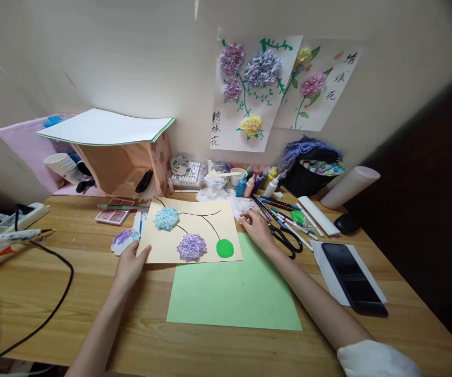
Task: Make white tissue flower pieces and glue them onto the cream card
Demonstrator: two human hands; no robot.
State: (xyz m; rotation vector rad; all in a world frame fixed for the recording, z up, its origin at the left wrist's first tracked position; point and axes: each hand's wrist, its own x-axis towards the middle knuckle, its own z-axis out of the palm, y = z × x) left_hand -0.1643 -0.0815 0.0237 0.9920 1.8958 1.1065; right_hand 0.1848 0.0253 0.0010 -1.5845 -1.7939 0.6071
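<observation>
A cream sheet of paper (166,250) carries a blue fluffy flower (166,218), a purple one (191,246), a bright green painted disc (224,248) and thin dark stem lines. My left hand (129,260) grips its lower left corner, thumb on top and fingers underneath. Just off the right edge, my right hand (257,228) has loosely bent fingers with nothing visible between them. Whether the fingertips touch the sheet is unclear. A light green sheet (235,298) lies flat on the table, partly covered by the cream one.
Black-handled scissors (286,240), pens and brushes (280,204) lie right of my hand. A phone (353,277) rests farther right. Paint bottles (249,184) stand behind. A glue gun (3,243) with a black cable and a purple-stained palette (124,241) are at left.
</observation>
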